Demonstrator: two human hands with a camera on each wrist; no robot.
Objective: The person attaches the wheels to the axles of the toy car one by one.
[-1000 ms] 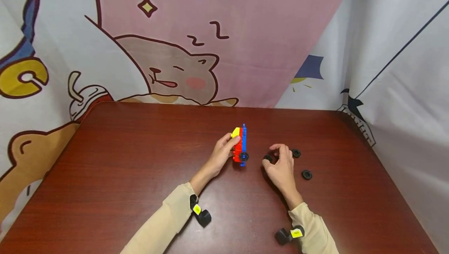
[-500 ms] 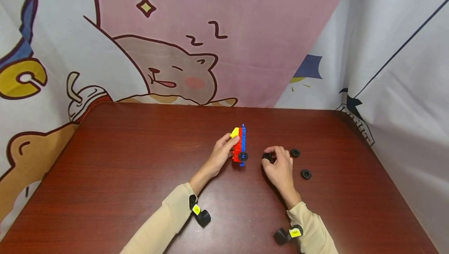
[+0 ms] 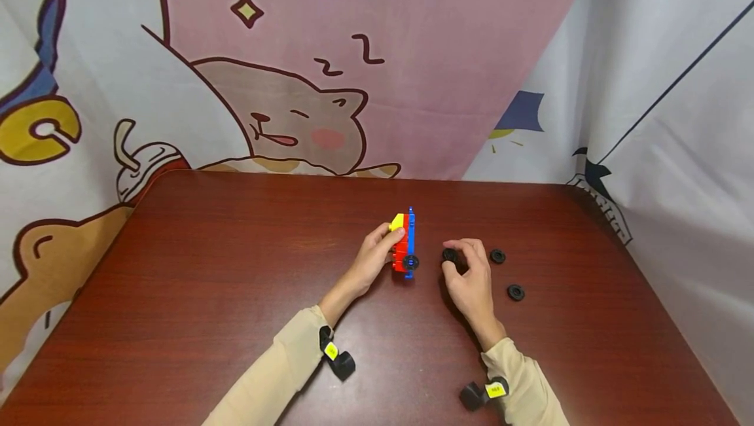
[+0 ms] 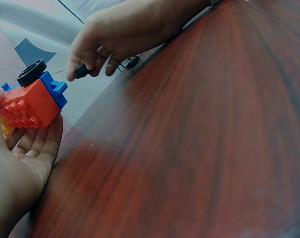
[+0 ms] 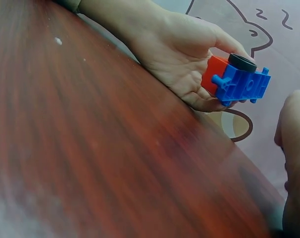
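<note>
My left hand (image 3: 372, 257) holds a toy car (image 3: 400, 248) of red and yellow bricks on a blue base, turned on its side above the table. A black wheel (image 3: 410, 262) sits on the car's side at the near end. In the right wrist view the blue base (image 5: 244, 88) faces the camera, with pegs sticking out. To the right of the car, my right hand (image 3: 474, 285) pinches another black wheel (image 3: 449, 254) between thumb and fingers. The left wrist view shows this pinched wheel (image 4: 81, 71) a short way off from the car.
Two loose black wheels lie on the brown table (image 3: 235, 282) just right of my right hand: one farther back (image 3: 497, 256), one nearer (image 3: 516, 292). A printed curtain (image 3: 412, 86) hangs behind the table's far edge.
My right fingers have shifted around the pinched wheel, which has moved slightly farther from me and turned. My left hand and the car stay nearly still.
</note>
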